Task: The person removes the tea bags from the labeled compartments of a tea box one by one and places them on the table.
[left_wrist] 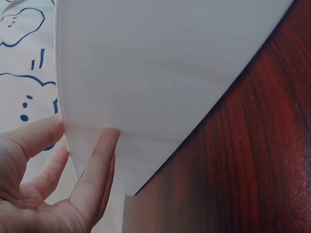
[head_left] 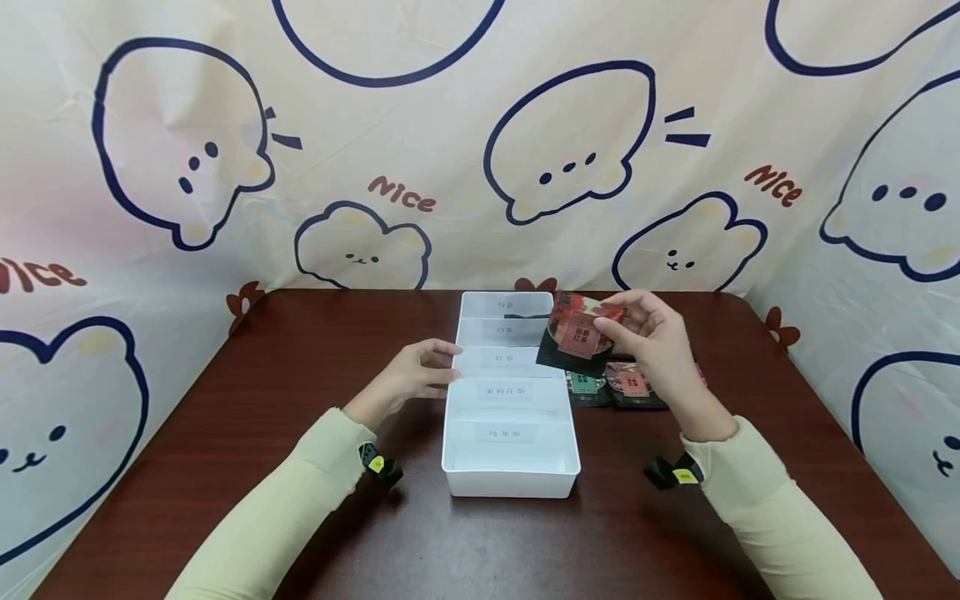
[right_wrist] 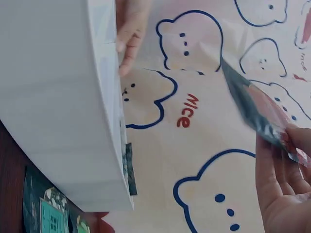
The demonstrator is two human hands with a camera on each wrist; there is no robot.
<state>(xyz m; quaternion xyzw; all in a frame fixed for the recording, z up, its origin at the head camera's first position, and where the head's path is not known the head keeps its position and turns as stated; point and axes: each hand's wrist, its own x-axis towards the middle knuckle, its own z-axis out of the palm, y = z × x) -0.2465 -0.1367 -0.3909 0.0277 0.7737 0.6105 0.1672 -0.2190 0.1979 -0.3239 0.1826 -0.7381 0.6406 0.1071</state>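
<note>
Sleeves point(head_left: 300, 500) foremost, your left hand point(head_left: 408, 375), fingers extended, touches the box point(head_left: 513, 485): steady it! Your right hand point(head_left: 660, 337) pinches the packet point(head_left: 573, 342); go light, no creasing.

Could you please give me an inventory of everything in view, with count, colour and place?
Wood-grained table: one, dark reddish-brown, across the foreground
Long compartmented plastic box: one, white, mid-table
Rectangular labels: five visible, pale, inside the box
Flat glossy packet: one, red and dark, held up by the box's right rim
Flat square packets: at least two, dark with green or red labels, right of the box
Thin strip-like item: one, dark, at the box's far part
Cartoon-printed backdrop: one, cream with blue outlines, around the table
Wrist devices: two, black and yellow, one per wrist
Long sleeves: two, pale yellow-green, on the forearms
Left hand: one, bare, touching the box's left side
Right hand: one, bare, pinching the glossy packet
</note>
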